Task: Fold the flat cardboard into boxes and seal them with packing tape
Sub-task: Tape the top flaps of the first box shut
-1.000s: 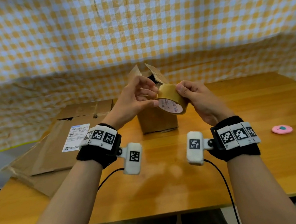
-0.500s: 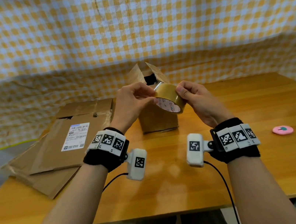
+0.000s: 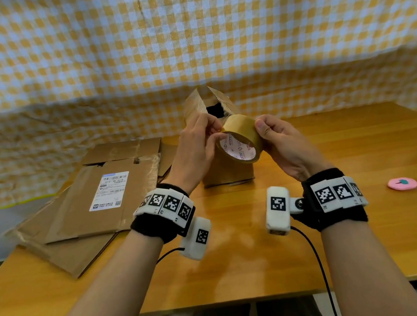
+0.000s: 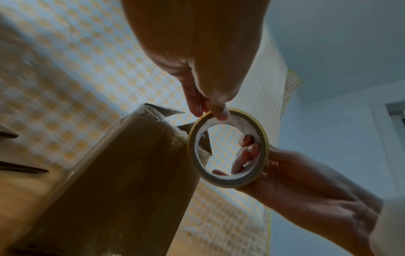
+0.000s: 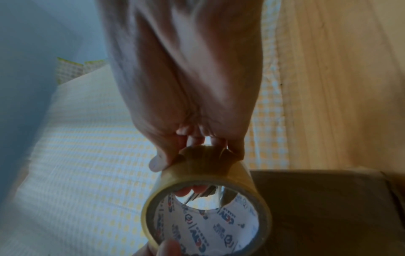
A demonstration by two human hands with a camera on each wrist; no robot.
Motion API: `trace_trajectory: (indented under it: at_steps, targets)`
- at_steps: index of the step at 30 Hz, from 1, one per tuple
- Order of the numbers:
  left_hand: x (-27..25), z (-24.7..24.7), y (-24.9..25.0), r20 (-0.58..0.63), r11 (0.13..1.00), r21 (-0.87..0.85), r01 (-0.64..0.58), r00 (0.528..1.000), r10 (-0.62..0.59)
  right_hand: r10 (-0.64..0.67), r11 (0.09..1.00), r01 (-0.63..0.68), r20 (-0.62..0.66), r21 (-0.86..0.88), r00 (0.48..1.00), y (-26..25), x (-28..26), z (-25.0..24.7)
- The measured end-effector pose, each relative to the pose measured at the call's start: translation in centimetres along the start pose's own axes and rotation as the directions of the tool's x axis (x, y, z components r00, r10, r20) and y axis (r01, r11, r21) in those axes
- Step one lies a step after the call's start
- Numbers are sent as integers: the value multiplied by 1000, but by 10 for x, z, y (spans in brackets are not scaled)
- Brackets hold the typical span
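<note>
A roll of tan packing tape [image 3: 239, 136] hangs in the air in front of an upright cardboard box [image 3: 227, 171] whose top flaps stand partly open. My right hand [image 3: 278, 141] grips the roll, thumb on its outer face and fingers through the core, as the left wrist view shows at the tape roll [image 4: 228, 149]. My left hand [image 3: 200, 148] pinches the roll's near rim with thumb and fingertips. In the right wrist view the tape roll [image 5: 206, 204] sits below my right hand [image 5: 188, 104], with the box [image 5: 328, 207] behind it.
Several flattened cardboard sheets [image 3: 91, 203], one with a white shipping label, lie on the left of the wooden table [image 3: 246, 266]. A small pink disc [image 3: 402, 183] lies at the right. A yellow checked cloth [image 3: 183, 39] hangs behind.
Both hands have lifted the tape roll slightly. My left fingers have shifted along the roll's rim. The box has not moved.
</note>
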State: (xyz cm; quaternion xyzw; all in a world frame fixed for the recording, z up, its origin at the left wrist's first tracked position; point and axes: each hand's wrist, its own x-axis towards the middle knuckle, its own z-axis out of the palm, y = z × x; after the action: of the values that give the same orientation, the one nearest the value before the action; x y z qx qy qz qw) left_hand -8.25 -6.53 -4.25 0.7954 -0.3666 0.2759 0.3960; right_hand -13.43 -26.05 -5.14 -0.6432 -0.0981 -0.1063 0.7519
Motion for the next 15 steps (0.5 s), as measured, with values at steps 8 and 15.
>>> trace_trajectory:
  at_steps: [8, 15]
  targets:
    - [4, 0, -5, 64, 1000, 14, 15, 998, -16, 9, 1000, -9, 6, 17, 1000, 2, 0, -2]
    - [9, -5, -1, -43, 992, -104, 68, 996, -72, -1, 999, 0, 22, 32, 1000, 2, 3, -4]
